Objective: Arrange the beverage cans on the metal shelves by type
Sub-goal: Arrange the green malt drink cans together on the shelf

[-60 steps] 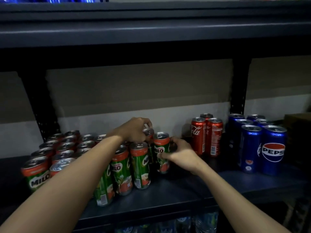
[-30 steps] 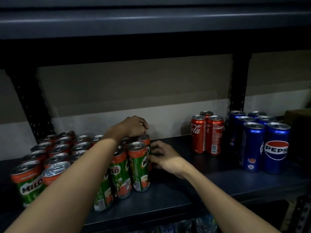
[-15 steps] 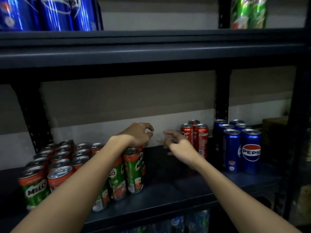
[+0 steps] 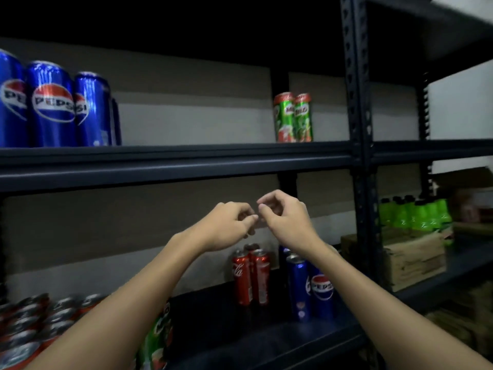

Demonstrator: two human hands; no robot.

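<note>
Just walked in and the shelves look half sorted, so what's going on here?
A person is sorting cans by type. Both hands, left hand and right hand, are raised and hold nothing. The lower shelf has Milo cans, cola cans and some Pepsi cans. Above stand more Pepsi and two stray Milo cans.

Green bottles atop a cardboard box on the neighbouring rack, pale wall behind.
</note>
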